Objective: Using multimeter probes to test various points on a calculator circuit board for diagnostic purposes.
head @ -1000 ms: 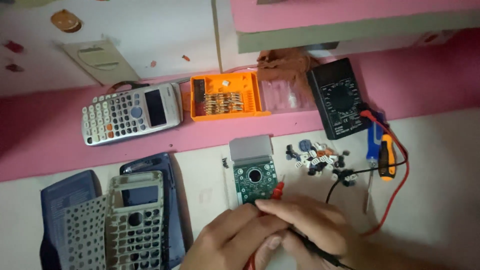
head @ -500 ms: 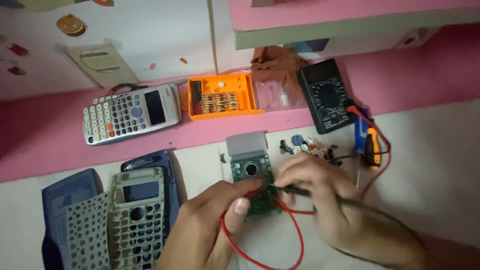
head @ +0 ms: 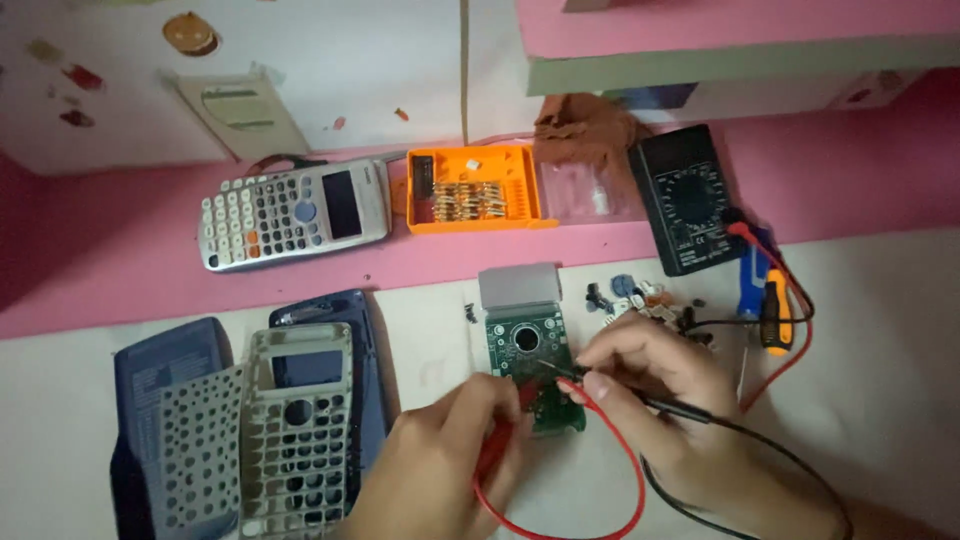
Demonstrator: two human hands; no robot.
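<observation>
The left hand (head: 440, 450) is closed around a red probe (head: 497, 440) and the right hand (head: 650, 375) pinches a black probe (head: 620, 388), both tips meeting on the green circuit board (head: 528, 350) that lies flat on the bench (head: 880, 330) between the two hands. Room is tight: left of the left hand, the grey keypad frame (head: 300, 420) and blue casing (head: 170, 380) lie close by, and just beyond the right hand sits a scatter of small parts (head: 640, 295), with an orange-handled screwdriver (head: 775, 310) farther out to its right. Open bench remains to the right of the right hand, crossed only by the red lead (head: 610, 470) and the black lead (head: 760, 445). Past the board, well away from both hands, lie a silver calculator (head: 295, 210), an orange bit case (head: 475, 188) and a black multimeter (head: 685, 195). Since half a second ago the hands have held their place on the board, with the red lead looping much as before. The board has a round hole near its far end and a grey display panel (head: 518, 285) attached at that end.
</observation>
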